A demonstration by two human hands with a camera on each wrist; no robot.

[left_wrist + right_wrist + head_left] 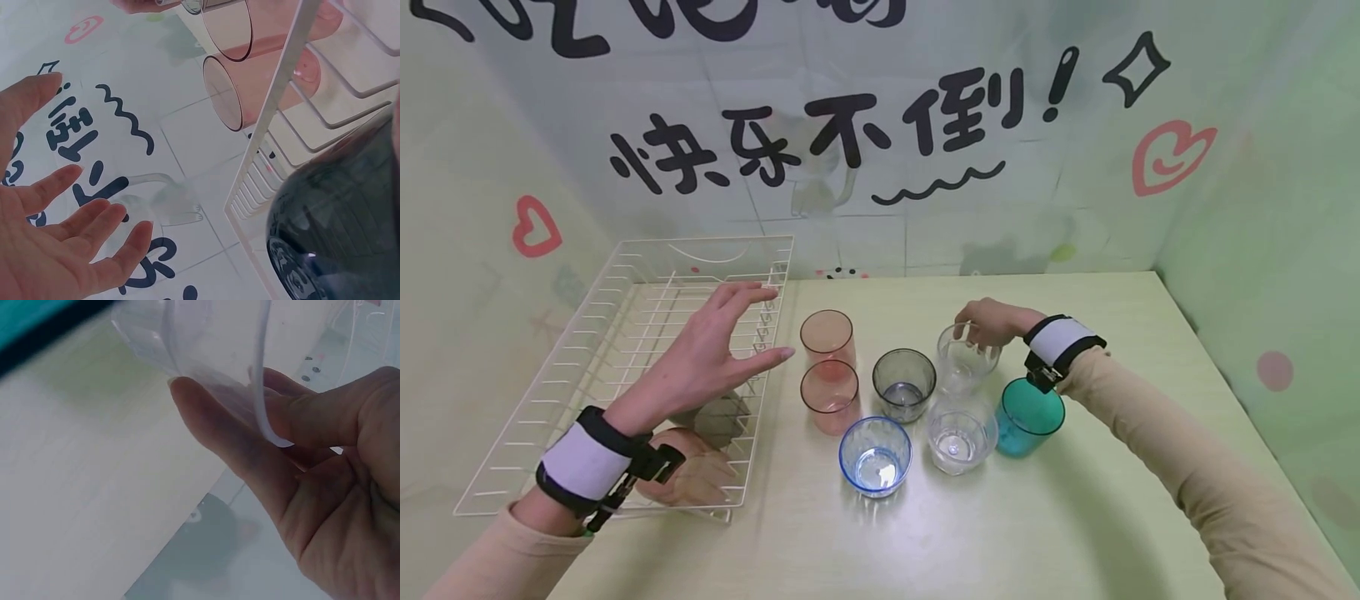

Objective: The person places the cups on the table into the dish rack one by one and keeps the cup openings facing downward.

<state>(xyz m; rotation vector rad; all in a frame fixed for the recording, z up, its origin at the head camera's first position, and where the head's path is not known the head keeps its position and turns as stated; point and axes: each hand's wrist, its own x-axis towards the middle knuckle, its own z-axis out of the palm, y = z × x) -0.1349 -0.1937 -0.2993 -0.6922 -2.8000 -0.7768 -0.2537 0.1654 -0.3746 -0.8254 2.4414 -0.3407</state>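
My right hand (996,323) pinches the rim of a clear glass (964,368) at the back right of a cluster; in the right wrist view the thumb and fingers lie on either side of the glass wall (212,350). My left hand (700,358) hovers over the white wire rack (617,283), fingers spread, holding nothing. Beneath that wrist a dark grey glass (721,417) and a pinkish glass (688,479) lie in the rack, partly hidden by the arm. The left wrist view shows the dark glass (337,212) close up.
Between the hands stand two pink glasses (829,398), a smoky grey glass (904,385), a blue-rimmed glass (876,458), another clear glass (962,437) and a teal glass (1032,417) under the right wrist. A printed sheet (850,242) hangs behind the table (1000,533).
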